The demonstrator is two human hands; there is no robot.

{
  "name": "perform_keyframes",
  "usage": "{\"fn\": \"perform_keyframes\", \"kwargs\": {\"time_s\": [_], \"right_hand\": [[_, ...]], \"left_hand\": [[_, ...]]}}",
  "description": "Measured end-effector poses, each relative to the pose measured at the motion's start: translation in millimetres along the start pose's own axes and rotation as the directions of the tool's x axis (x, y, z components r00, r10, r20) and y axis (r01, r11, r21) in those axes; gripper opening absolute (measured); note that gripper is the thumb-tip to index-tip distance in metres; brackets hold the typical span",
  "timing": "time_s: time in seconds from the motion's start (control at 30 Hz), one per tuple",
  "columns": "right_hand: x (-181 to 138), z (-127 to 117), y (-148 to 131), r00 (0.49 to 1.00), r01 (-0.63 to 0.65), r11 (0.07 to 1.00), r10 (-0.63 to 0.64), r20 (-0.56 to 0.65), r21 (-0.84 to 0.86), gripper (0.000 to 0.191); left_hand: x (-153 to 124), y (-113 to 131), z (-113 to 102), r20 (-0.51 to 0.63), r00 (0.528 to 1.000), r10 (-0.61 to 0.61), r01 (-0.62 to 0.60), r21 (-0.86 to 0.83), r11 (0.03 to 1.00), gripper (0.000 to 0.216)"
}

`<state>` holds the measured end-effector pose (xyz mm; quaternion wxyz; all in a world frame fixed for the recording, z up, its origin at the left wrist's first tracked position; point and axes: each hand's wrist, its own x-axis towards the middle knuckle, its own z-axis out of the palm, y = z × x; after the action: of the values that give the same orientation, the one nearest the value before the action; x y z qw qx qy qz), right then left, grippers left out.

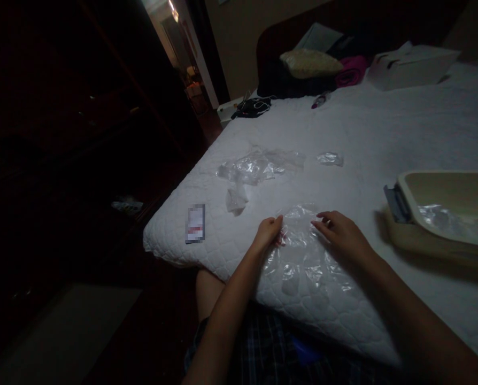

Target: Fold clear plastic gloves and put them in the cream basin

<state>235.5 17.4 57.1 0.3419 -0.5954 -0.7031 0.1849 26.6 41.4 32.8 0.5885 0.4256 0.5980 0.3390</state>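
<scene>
A clear plastic bag lies spread out on the white quilted bed in front of me, wrinkled and shiny. My left hand pinches its left edge with the thumb on top; some red shows by the fingers. At the bag's upper right edge is my right hand, thumb and fingers apart, close to the plastic or lightly touching it. Farther up the bed rest a crumpled heap of clear plastic, a small piece of white wrap and a small folded clear bag.
To the right stands a cream plastic bin with a grey latch and clear plastic inside. A phone lies near the bed's left edge. At the far end are a white box, a pillow, a pink roll and a dark bag.
</scene>
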Motion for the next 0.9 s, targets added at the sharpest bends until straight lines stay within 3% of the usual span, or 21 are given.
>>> {"fn": "perform_keyframes", "kwargs": {"time_s": [0.17,0.37,0.47,0.63,0.9], "right_hand": [[-7.4,12.7,18.2,0.988,0.133,0.987,-0.124,0.094,-0.093,0.032],[-8.8,14.4,35.8,0.971,0.213,0.975,-0.204,0.126,-0.062,0.031],[-10.3,16.6,39.9,0.975,0.205,0.978,-0.201,0.093,-0.030,0.033],[-12.7,21.5,46.9,0.982,0.185,0.983,-0.185,0.040,0.014,0.037],[-12.4,23.5,50.6,0.982,0.186,0.982,-0.187,0.029,0.027,0.037]], "left_hand": [[7.4,-6.7,-9.3,-0.046,0.996,0.080,-0.072,0.149,0.986,0.044],[14.5,2.4,-21.5,-0.029,0.994,0.106,-0.097,0.226,0.969,0.045],[18.6,11.9,-21.9,-0.055,0.984,0.168,-0.158,0.141,0.977,0.037],[23.2,19.1,-22.0,-0.030,0.985,0.169,-0.172,-0.180,0.969,0.028],[32.8,16.0,-26.4,-0.110,0.981,0.159,-0.180,-0.215,0.960,0.031]]}}
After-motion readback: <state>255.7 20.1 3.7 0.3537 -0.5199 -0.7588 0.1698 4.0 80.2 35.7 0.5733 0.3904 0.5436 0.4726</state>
